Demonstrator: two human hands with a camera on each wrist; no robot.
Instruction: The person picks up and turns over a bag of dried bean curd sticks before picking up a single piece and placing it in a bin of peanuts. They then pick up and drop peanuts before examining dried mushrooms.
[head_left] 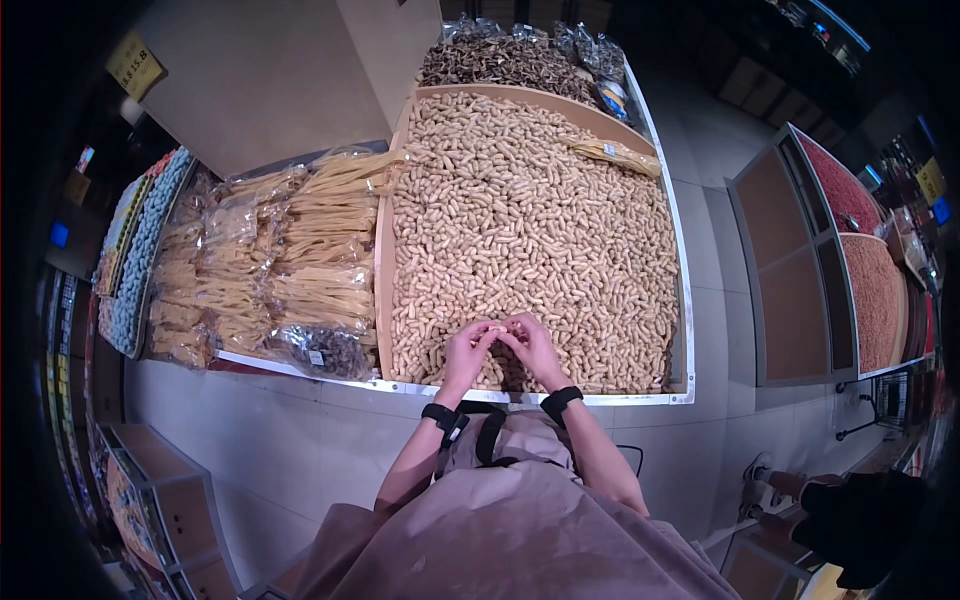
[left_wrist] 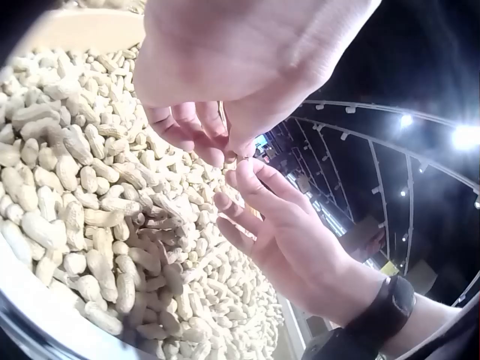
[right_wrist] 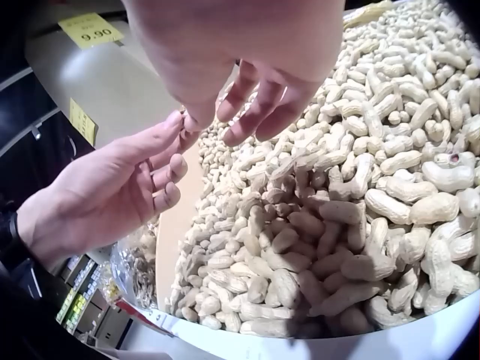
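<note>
Over the near part of a bin of unshelled peanuts (head_left: 540, 230), both hands meet fingertip to fingertip. My left hand (head_left: 466, 356) and right hand (head_left: 536, 352) pinch a small peanut between thumbs and index fingers; the fingertips hide most of it. In the left wrist view the right hand (left_wrist: 292, 240) reaches up to the left hand (left_wrist: 232, 52), with its other fingers loosely bent. From the right wrist the left hand (right_wrist: 112, 180) shows side-on, its thumb against the right hand's fingertips (right_wrist: 196, 120). Loose peanuts (right_wrist: 352, 247) lie below in the hands' shadow.
A wooden divider (head_left: 386, 270) separates the peanuts from bagged dried strips (head_left: 290, 240) on the left. The bin's pale metal edge (head_left: 640, 399) runs close before the body. A long packet (head_left: 615, 155) lies on the far peanuts. Another person's legs (head_left: 775, 485) show at lower right.
</note>
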